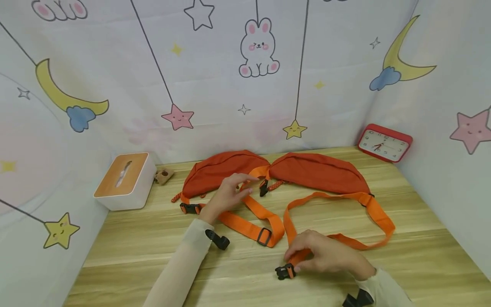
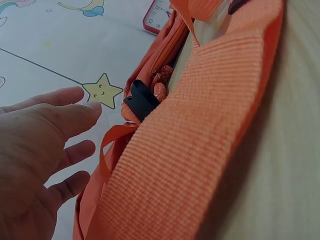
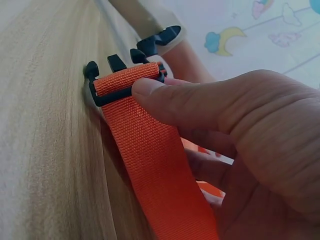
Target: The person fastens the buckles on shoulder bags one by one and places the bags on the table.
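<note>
Two red-orange waist bags lie side by side at the back of the table, a left bag (image 1: 218, 170) and a right bag (image 1: 320, 171). My right hand (image 1: 326, 252) pinches the end of the right bag's orange strap (image 3: 155, 165), thumb on the edge of its black pronged buckle (image 1: 285, 271). My left hand (image 1: 229, 194) reaches over the left bag's strap (image 2: 185, 130), its fingers apart and holding nothing. Just beyond its fingertips hangs a black buckle socket (image 1: 264, 187) between the bags. Another black buckle (image 1: 189, 208) is at the left bag's left end.
A white tissue box with a wooden lid (image 1: 123, 179) stands at the back left, a small brown toy (image 1: 163, 175) beside it. At the back right a red clock (image 1: 385, 143) leans by the printed cloth wall (image 1: 215, 76). A black slider (image 1: 264, 237) sits on the left strap.
</note>
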`<state>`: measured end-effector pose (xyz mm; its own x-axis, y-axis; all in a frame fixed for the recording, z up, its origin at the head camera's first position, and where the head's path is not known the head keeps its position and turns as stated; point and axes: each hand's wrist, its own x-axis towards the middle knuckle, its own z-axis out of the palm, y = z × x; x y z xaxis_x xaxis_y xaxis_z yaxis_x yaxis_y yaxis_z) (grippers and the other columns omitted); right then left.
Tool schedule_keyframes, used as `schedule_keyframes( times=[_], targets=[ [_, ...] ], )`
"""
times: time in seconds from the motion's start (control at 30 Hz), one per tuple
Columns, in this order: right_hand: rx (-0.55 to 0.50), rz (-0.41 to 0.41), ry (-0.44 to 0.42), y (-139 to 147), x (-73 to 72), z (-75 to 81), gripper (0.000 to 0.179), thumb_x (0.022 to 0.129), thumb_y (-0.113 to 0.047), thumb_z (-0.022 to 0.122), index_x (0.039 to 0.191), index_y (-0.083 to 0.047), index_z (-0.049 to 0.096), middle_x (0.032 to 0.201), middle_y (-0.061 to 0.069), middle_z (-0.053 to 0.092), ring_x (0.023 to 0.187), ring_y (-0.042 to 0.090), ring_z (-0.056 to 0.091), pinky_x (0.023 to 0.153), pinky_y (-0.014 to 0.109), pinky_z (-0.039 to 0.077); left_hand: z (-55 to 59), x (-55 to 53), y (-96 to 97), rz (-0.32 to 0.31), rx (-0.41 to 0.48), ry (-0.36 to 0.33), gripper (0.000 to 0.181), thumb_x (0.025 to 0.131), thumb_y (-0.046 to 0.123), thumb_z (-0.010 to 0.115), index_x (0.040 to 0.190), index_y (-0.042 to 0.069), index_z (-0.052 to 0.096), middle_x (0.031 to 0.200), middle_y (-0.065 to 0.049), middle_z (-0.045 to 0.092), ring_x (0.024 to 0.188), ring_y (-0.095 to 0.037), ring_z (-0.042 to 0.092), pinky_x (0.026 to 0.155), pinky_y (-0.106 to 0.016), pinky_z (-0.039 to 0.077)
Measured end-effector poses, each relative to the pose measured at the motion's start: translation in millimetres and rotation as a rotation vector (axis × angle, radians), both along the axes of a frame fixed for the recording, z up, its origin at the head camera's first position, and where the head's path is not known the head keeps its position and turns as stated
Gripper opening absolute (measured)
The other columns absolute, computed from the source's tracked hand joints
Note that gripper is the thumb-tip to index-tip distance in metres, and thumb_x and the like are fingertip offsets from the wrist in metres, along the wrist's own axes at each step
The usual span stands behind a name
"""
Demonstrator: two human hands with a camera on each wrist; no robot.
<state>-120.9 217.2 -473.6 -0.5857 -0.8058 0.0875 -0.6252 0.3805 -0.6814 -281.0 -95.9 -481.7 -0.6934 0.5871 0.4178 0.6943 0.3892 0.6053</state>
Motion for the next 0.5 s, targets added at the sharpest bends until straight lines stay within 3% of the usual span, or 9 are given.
schedule_keyframes(
  times=[0.17, 0.3, 0.5],
  targets=[
    [0.047, -0.020, -0.001, -0.4, 1.3, 0.5, 0.019, 0.097, -0.030, 0.081, 0.116, -0.034, 0.080, 0.110, -0.025, 0.076, 0.106, -0.005, 0.064, 0.102, 0.033, 0.047, 1.8, -0.4, 8.8, 0.008, -0.007, -0.029, 0.037, 0.100, 0.005, 0.075, 0.136, 0.010, 0.074, 0.132, -0.010, 0.076, 0.104, -0.034, 0.063, 0.086, -0.049, 0.052],
    [0.049, -0.007, 0.007, -0.1, 1.3, 0.6, 0.019, 0.098, -0.034, 0.080, 0.117, -0.035, 0.079, 0.110, -0.026, 0.076, 0.104, -0.006, 0.064, 0.102, 0.032, 0.045, 4.0, -1.5, 16.9, -0.005, -0.026, -0.041, 0.039, 0.098, 0.001, 0.075, 0.137, 0.006, 0.073, 0.133, -0.013, 0.076, 0.117, -0.036, 0.066, 0.099, -0.055, 0.054],
    [0.038, 0.022, 0.025, -0.6, 1.5, 2.0, 0.020, 0.097, -0.035, 0.080, 0.117, -0.033, 0.079, 0.109, -0.025, 0.076, 0.103, -0.007, 0.064, 0.102, 0.031, 0.043, 5.1, -6.2, 28.3, -0.010, -0.094, -0.067, 0.040, 0.100, 0.004, 0.074, 0.140, 0.008, 0.070, 0.136, -0.010, 0.075, 0.121, -0.033, 0.064, 0.109, -0.051, 0.048]
  ],
)
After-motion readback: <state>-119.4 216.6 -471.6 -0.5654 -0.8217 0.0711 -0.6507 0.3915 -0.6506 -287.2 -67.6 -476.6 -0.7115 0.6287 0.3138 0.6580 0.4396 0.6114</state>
